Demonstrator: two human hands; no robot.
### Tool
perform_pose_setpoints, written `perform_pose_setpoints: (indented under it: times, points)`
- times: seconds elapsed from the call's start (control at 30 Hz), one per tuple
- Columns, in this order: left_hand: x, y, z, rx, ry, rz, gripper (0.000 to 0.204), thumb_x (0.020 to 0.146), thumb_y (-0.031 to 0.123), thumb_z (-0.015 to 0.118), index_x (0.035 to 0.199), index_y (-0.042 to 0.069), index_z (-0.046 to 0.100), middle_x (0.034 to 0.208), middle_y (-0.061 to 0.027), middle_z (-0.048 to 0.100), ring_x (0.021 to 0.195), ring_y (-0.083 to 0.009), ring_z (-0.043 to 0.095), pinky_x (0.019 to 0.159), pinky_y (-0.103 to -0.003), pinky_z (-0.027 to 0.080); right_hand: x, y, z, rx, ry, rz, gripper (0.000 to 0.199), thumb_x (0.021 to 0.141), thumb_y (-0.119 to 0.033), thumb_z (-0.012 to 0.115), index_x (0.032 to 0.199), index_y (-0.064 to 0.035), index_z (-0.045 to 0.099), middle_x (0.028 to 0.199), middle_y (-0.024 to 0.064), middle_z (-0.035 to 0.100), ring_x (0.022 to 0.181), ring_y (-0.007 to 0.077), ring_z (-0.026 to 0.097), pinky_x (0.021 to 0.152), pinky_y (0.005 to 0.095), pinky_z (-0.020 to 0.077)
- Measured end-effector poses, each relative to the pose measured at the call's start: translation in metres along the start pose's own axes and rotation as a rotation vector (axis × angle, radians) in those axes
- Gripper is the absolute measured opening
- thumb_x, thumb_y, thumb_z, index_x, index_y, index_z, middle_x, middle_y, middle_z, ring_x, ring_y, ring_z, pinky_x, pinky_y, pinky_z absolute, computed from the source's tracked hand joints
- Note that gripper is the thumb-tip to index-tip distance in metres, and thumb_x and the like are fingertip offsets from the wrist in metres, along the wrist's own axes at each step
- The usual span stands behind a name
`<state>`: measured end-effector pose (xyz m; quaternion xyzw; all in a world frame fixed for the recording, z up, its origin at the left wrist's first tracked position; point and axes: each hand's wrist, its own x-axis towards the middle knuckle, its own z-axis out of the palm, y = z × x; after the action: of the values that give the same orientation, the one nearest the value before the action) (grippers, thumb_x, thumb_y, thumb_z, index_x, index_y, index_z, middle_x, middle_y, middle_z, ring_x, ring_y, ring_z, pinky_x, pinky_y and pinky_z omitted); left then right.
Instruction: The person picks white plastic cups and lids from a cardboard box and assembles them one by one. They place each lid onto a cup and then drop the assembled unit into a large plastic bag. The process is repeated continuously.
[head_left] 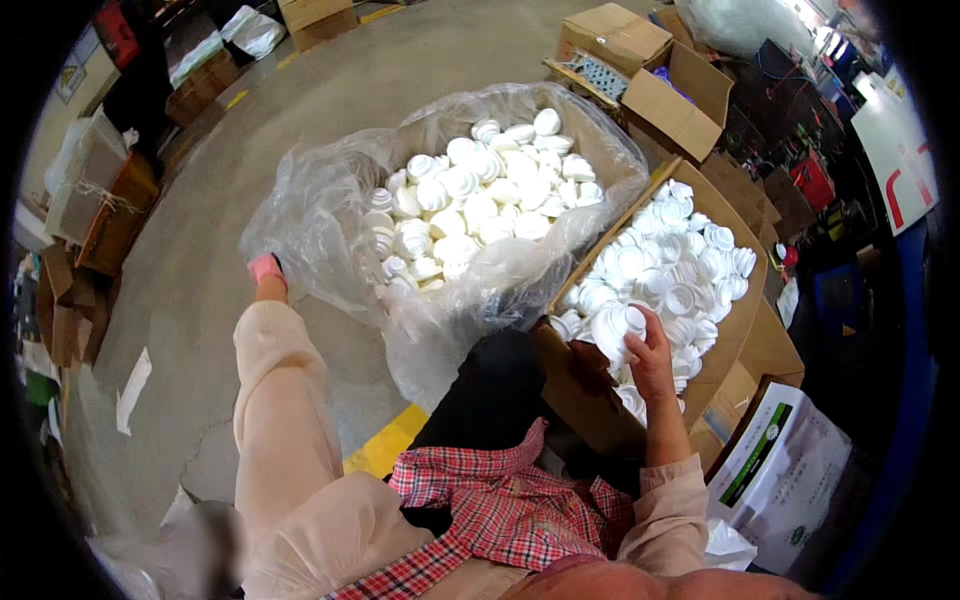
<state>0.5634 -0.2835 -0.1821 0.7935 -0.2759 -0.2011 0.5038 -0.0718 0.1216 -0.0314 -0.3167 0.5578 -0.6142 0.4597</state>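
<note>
Head view looks down at a person seated between two big containers of small white round plastic caps. Right hand is up over the near edge of the open brown cardboard box on the right, fingers wrapped around one white plastic cap, holding it just above the heap of loose white caps filling that box. Left hand is in a pink glove, stretched out far to the left and touching the crinkly clear plastic bag that lines the other container; can't tell if it's actually pinching the plastic or just resting on it, it's too small and edge-on. That bag is stuffed with a second pile of white caps, sitting left of the cardboard box and touching it.

Sleeves are pale pink, with a red checked cloth across the lap. Yellow painted floor line runs under the near side of the bag. White printed carton sits near right, more empty brown cartons far right.
</note>
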Motion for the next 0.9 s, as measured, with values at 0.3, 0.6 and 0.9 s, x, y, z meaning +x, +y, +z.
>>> perform_pose_setpoints:
  times: [0.3, 0.6, 0.9]
  points:
    - [0.011, -0.141, -0.055, -0.261, -0.473, -0.383, 0.023, 0.082, 0.029, 0.060, 0.101, 0.016, 0.062, 0.101, -0.0027, 0.062, 0.090, -0.0251, 0.054, 0.076, -0.042, 0.046, 0.079, -0.049, 0.188, 0.121, -0.347, -0.048, 0.063, 0.087, -0.009, 0.067, 0.142, -0.0045, 0.036, 0.144, 0.0130, 0.039, 0.129, 0.0240, 0.042, 0.101, 0.0326, 0.0391]
    - [-0.054, -0.135, -0.140, 0.293, 0.109, 0.054, 0.037, 0.088, 0.022, 0.059, 0.124, 0.013, 0.055, 0.125, -0.0123, 0.055, 0.117, -0.0323, 0.048, 0.093, -0.042, 0.043, -0.025, -0.006, 0.037, -0.239, -0.337, 0.183, 0.025, 0.088, -0.009, 0.066, 0.111, -0.0002, 0.063, 0.099, 0.0058, 0.066, 0.089, 0.0143, 0.064, 0.079, 0.0267, 0.0508]
    - [-0.178, 0.063, -0.035, 0.195, -0.809, 0.661, 0.039, 0.090, 0.021, 0.063, 0.125, 0.006, 0.057, 0.122, -0.0122, 0.061, 0.114, -0.0223, 0.056, 0.094, -0.034, 0.044, -0.054, 0.038, -0.128, -0.349, 0.162, 0.267, 0.025, 0.091, -0.020, 0.064, 0.108, -0.0014, 0.063, 0.096, 0.0075, 0.068, 0.079, 0.0154, 0.065, 0.067, 0.0281, 0.0526]
